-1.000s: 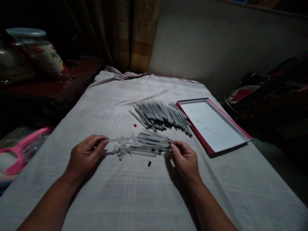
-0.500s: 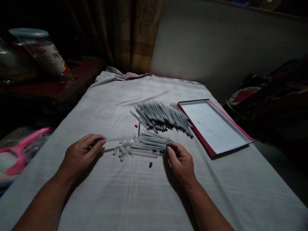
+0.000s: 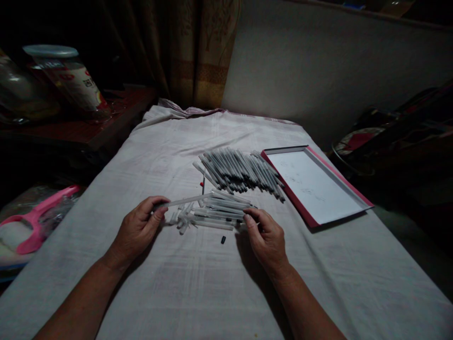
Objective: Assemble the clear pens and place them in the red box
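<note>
My left hand (image 3: 139, 229) pinches one end of a clear pen barrel (image 3: 191, 199), which points right over the loose parts. My right hand (image 3: 266, 238) has thumb and forefinger together at the right ends of several clear pen barrels (image 3: 226, 205); what it grips, if anything, I cannot make out. Short clear pen caps (image 3: 183, 218) lie jumbled between the hands. In front of them is a small black piece (image 3: 223, 240). A thin dark rod (image 3: 204, 182) and a tiny red piece (image 3: 201, 184) lie behind. Farther back, many pens with dark ends (image 3: 237, 167) form a fanned pile.
A shallow red box lid (image 3: 318, 189), white inside, lies to the right of the pens on the pale cloth (image 3: 170, 283). At the left are a dark red table (image 3: 120, 106) with a lidded jar (image 3: 78, 87) and a pink-handled item (image 3: 35, 222). A curtain and wall stand behind.
My left hand has moved right with the clear pen barrel, whose far end now reaches over the barrel pile. My right hand stays in nearly the same place.
</note>
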The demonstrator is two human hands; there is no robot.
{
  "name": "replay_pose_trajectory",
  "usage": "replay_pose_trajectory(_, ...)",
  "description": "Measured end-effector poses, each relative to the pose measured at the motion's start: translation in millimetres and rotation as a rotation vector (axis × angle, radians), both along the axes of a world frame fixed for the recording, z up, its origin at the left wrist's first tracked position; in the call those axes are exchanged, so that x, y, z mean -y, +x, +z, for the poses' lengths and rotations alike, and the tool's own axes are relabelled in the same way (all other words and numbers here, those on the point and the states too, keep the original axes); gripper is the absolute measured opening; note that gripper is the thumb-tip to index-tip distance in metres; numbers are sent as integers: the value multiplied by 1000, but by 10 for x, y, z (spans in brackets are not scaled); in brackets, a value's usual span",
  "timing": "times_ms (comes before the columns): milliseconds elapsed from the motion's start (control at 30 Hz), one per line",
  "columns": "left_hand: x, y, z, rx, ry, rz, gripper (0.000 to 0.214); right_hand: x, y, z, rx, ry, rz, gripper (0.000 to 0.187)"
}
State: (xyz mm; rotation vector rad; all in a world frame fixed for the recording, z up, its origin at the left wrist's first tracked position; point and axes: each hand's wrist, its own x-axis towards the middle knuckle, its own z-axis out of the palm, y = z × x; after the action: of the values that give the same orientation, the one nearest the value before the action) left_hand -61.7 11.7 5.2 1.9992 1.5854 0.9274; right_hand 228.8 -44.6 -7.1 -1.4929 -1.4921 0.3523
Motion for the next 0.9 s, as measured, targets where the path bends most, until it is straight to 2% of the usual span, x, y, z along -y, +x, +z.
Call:
replay_pose_trajectory(67,71,80,35,21,40,-102,30,15,-67,56,-62,-56,51,22)
replay_pose_trajectory(167,164,198,41,34,95,-238,24,43,-182,103,-213,-207,201,26)
replay_pose_trajectory(267,213,270,18,35,140,-309,21,53,-272,101,-346,-325,275,37)
replay_pose_trajectory(467,234,286,-18,3,251,-386,19,4,-302,128,-609,-477,255,60)
replay_pose_trajectory(600,246,316,-42,-66,335,-404,19,4,-292,113,-690,-540,204,59)
replay_pose_trajectory(700,250,345,-36,-149,396,-404,21,27,-298,69,-712,-516,175,55)
replay_pose_trajectory(800,225,297,6,-140,285,-418,28,23,-224,63,-714,-465,159,49)
replay_pose_trajectory(867,180,206,40,-58,111,-357,35,-11,-96,89,-741,-367,76,45)
replay_pose_trajectory(900,149,153,54,-6,20,-285,38,-34,-19,103,-757,-291,4,44)
